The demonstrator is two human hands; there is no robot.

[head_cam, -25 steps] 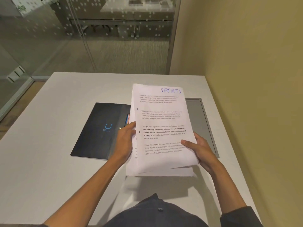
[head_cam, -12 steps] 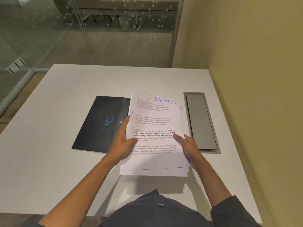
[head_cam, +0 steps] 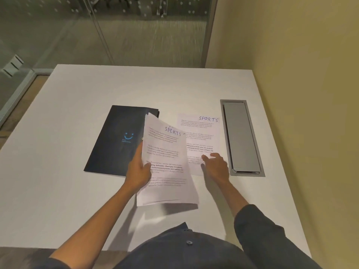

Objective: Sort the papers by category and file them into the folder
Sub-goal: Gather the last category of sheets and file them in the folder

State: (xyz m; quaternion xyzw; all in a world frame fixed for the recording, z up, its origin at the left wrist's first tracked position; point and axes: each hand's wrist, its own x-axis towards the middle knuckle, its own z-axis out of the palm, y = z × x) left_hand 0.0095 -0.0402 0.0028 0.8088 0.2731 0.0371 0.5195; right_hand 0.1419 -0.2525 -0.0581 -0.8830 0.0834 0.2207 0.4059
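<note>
My left hand point(head_cam: 138, 170) grips a stack of white printed papers point(head_cam: 166, 167) by its left edge, held slightly above the table; the top sheet is marked SPORTS in blue. A single sheet point(head_cam: 202, 133), also marked SPORTS, lies flat on the table to the right of the stack. My right hand point(head_cam: 215, 165) rests on that sheet's lower part with fingers spread and pressing down. A closed dark folder point(head_cam: 116, 140) with a blue smile logo lies left of the stack, partly covered by it.
The white table point(head_cam: 68, 117) stands against a yellow wall on the right. A grey recessed cable box point(head_cam: 241, 136) sits in the tabletop right of the single sheet. Glass partitions lie beyond the far edge.
My right hand took the top SPORTS sheet off the stack and laid it flat on the table to the right. The stack stayed in my left hand.
</note>
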